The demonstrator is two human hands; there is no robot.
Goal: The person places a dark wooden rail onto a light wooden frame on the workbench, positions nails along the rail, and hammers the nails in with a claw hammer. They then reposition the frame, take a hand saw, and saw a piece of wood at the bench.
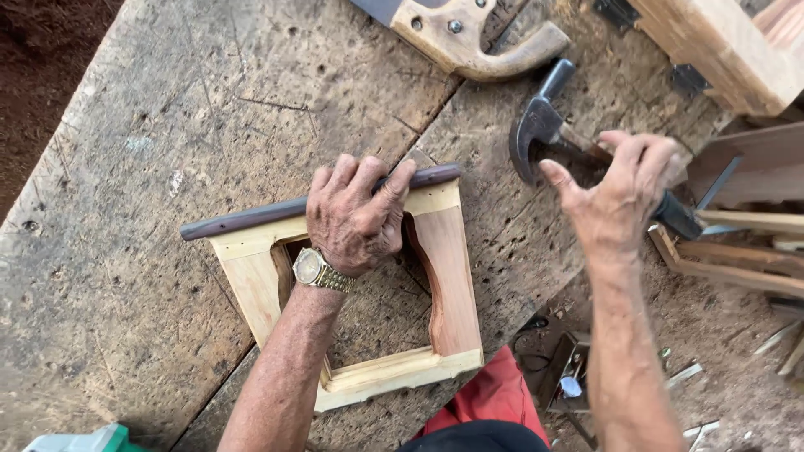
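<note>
A small pale wooden frame lies flat on the worn plank workbench. Along its far edge rests a dark rounded strip of wood. My left hand, with a wristwatch on the wrist, presses down over the strip and the frame's top rail, fingers curled over the strip. My right hand is raised to the right of the frame and grips the handle of a claw hammer, whose dark head points toward the bench.
A handsaw with a wooden handle lies at the bench's far edge. A light wooden box with dark hinges sits top right. Wood offcuts and scraps lie on the ground to the right. A green object shows bottom left.
</note>
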